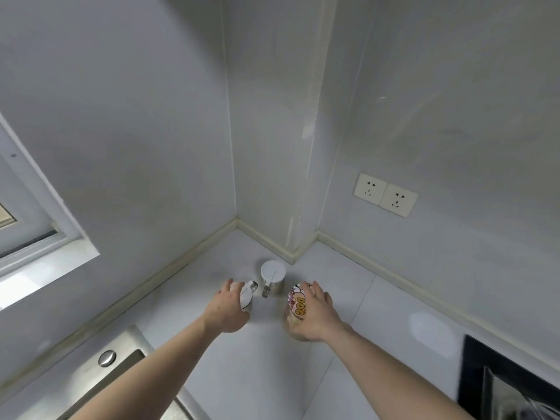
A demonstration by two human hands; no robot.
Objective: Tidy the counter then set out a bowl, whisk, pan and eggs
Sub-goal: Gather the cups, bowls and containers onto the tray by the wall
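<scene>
Sink corner [133, 344] sitting at the left, then the left hand [225, 310] is gripping a small white jar [247, 297] beside a lidded canister [272, 275], right hand [315, 313] wrapping its fingers around a printed jar [295, 304] on the counter [260, 374].

Counter [260, 374] — open white surface in front of the arms and to the right, toward the black hob [485, 374]. Far corner occupied: white-lidded canister [272, 275], second jar [247, 298] under the left hand [227, 310], printed packet [297, 307] under the right hand [315, 313]. Sink [121, 377] bounds the left — walls close the back.
</scene>
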